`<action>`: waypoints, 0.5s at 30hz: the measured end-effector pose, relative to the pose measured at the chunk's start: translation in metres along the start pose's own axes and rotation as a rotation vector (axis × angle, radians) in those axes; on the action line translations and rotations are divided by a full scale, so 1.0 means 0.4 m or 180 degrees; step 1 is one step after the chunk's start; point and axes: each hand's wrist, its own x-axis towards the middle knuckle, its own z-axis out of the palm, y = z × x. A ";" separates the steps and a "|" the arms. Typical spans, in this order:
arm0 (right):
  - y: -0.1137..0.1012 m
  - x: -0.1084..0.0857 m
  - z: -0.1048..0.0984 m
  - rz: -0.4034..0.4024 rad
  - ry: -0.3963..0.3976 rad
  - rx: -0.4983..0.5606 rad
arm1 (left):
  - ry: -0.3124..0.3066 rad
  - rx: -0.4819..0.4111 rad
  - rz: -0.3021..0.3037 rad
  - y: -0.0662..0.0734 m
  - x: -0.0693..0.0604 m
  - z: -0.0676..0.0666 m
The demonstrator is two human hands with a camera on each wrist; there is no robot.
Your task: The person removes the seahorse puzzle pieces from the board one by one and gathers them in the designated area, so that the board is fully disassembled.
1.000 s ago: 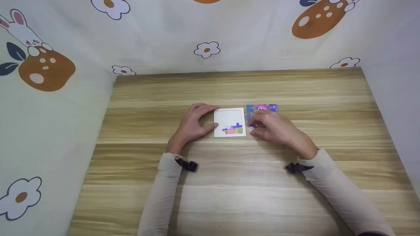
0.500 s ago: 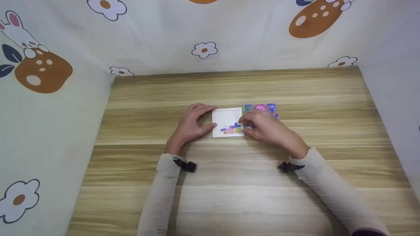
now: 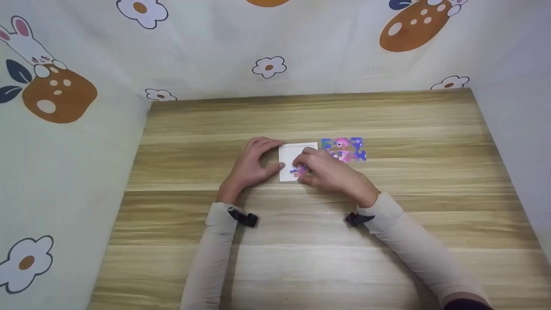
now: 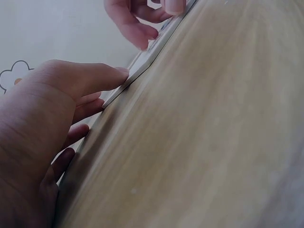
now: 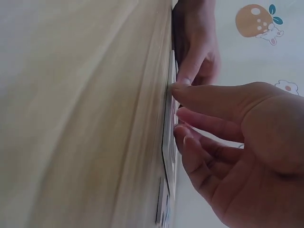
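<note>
A small white puzzle tray (image 3: 296,151) lies flat on the table, with a few joined pink, blue and yellow puzzle pieces (image 3: 300,172) in its lower part. My left hand (image 3: 252,165) steadies the tray's left side: the thumb rests on the rim, the fingers reach to the upper left corner. Over the tray's lower right, my right hand (image 3: 331,170) has thumb and fingertips drawn together on a puzzle piece, which the fingers mostly hide. In the right wrist view its thumb (image 5: 204,99) is close to the tray's surface.
Several loose puzzle pieces (image 3: 344,149), blue and pink, lie grouped just right of the tray. The wood-grain table (image 3: 284,241) extends all around. A patterned cloth wall (image 3: 323,43) stands behind it and at both sides.
My right hand has moved left from the loose pieces to over the tray, carrying a piece, which uncovers the rest of the group. The left hand and tray have stayed put.
</note>
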 end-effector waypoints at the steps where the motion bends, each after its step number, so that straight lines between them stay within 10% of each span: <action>1: -0.004 0.002 0.001 0.0013 -0.0024 -0.0012 | 0.0002 -0.0012 0.0000 0.000 0.000 0.001; 15: -0.004 0.002 0.003 0.0124 -0.0042 0.0094 | 0.0024 -0.0045 -0.0026 0.001 0.000 0.002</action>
